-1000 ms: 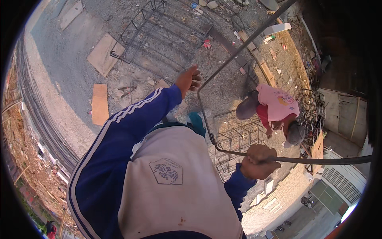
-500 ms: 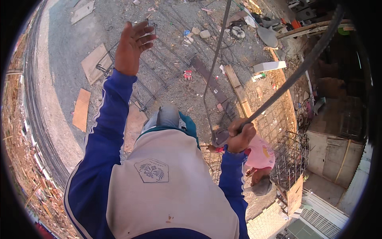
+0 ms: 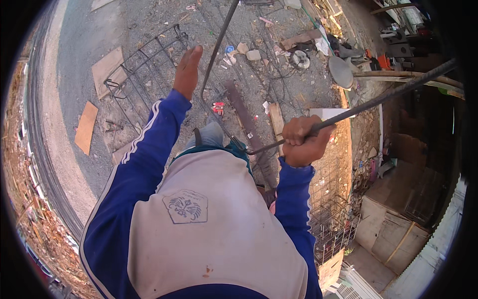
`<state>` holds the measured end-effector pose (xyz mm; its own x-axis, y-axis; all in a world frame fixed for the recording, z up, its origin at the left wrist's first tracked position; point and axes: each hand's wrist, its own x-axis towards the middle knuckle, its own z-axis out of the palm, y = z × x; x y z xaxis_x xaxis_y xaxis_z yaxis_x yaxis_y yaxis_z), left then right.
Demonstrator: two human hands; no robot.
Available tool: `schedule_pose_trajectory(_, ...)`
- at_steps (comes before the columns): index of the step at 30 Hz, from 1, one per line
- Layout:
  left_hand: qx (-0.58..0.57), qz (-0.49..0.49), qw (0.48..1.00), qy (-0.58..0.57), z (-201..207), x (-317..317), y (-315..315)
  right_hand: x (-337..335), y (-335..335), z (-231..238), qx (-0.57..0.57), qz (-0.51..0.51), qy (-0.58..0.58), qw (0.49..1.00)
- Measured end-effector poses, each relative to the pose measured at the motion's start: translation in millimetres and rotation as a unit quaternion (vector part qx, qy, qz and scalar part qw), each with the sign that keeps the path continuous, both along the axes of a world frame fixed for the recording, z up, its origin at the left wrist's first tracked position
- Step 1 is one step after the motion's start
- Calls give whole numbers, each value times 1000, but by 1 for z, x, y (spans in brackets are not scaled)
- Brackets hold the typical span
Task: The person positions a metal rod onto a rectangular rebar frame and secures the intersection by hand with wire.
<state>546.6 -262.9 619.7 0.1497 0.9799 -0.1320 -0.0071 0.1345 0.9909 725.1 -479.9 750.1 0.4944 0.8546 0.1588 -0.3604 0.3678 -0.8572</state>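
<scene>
My right hand (image 3: 307, 140) is wrapped round a dark ribbed steel bar (image 3: 378, 97), which slants from the upper right down through the fist. Below the fist the bar runs left to a sharp bend by my leg. A thinner-looking length of bar (image 3: 217, 50) rises from near there, kinks, and leaves past the top edge; whether both are one piece I cannot tell. Just left of that rising length, my left hand (image 3: 187, 73) is raised, fingers stretched and holding nothing. It does not appear to touch the bar.
A wire-and-bar cage (image 3: 144, 65) lies on gravel beyond my left hand. Boards (image 3: 86, 127) and a dark beam (image 3: 246, 119) lie about. Steel mesh (image 3: 334, 231) stands at the lower right, near a boxy wooden structure (image 3: 383, 219). A round dish (image 3: 341, 73) lies among debris.
My right hand, still round the bar, has moved up, and the bar's outer end has swung lower to the right. My left hand has shifted right and lower. The co-worker in pink is now mostly hidden.
</scene>
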Motion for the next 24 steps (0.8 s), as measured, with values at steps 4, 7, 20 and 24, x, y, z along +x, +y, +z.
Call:
schedule_pose_trajectory(4,-100,-192,976,22,31,41,80,27,57,20,23,5,51,998)
schedule_pose_trajectory(7,119,-113,984,62,52,65,87,46,100,31,14,-23,39,999)
schedule_pose_trajectory(20,35,-103,973,201,13,175,-13,162,261,-70,-245,-56,51,966)
schedule_pose_trajectory(24,5,-83,952,294,-1,212,22,264,275,-149,-242,66,-152,956)
